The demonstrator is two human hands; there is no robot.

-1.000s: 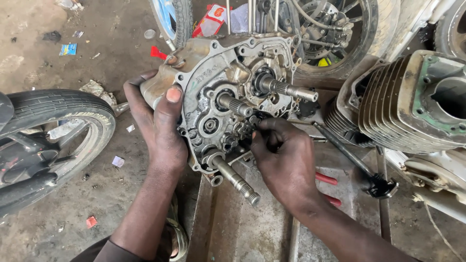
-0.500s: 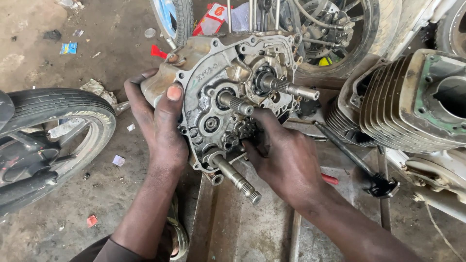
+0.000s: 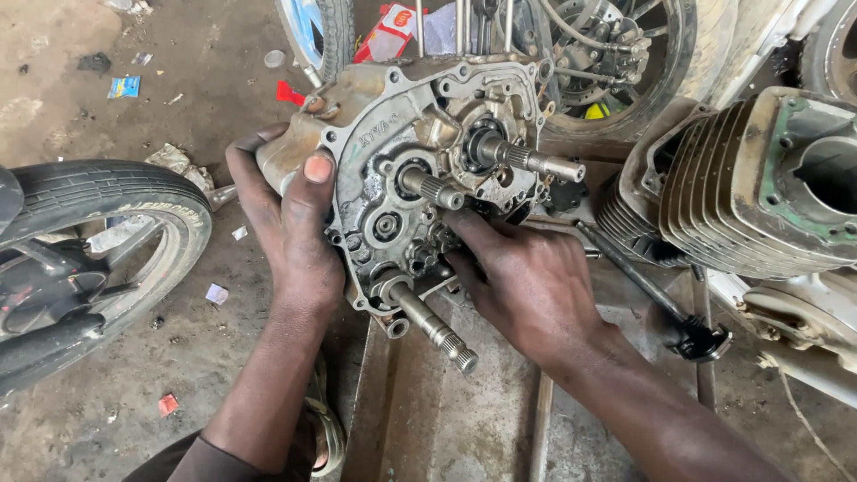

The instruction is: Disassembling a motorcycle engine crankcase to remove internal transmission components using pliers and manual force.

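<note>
Centre of the head view: a grimy crankcase (image 3: 393, 170) stands tilted on edge over a metal stand (image 3: 420, 402), open face toward the camera. Left hand (image 3: 299, 232) clamps its left rim, thumb flat on the face, fingers wrapped behind the casing. Right hand (image 3: 527, 277) presses into the lower right of the case, fingertips tucked among the gears; whether they pinch a part cannot be told, they are hidden. Hands sit apart, one each side of the case, both touching it.

Three shafts stick out of the case. Crankshaft (image 3: 536, 161) points right from the upper bearing, splined near its root. Short splined shaft (image 3: 433, 189) sits at centre, just above the right hand's fingers. Long kick shaft (image 3: 428, 323) angles down to the right from the bottom of the case, splined tip free, passing between the wrists.

Right of the case lies a finned cylinder (image 3: 741, 196), bore with green gasket facing up right, near but not touching the hand. A black wrench (image 3: 643, 290) lies diagonally under it, its head by the right forearm. Left edge: a tyre (image 3: 116, 210) on a wheel lies on the dirt floor (image 3: 178, 54), well apart from the case. Top: a second wheel (image 3: 625, 54) with spokes and brake disc stands behind the case, and a red carton (image 3: 388, 36) sits beside a blue-rimmed tyre (image 3: 326, 31). Scraps of paper litter the floor.
</note>
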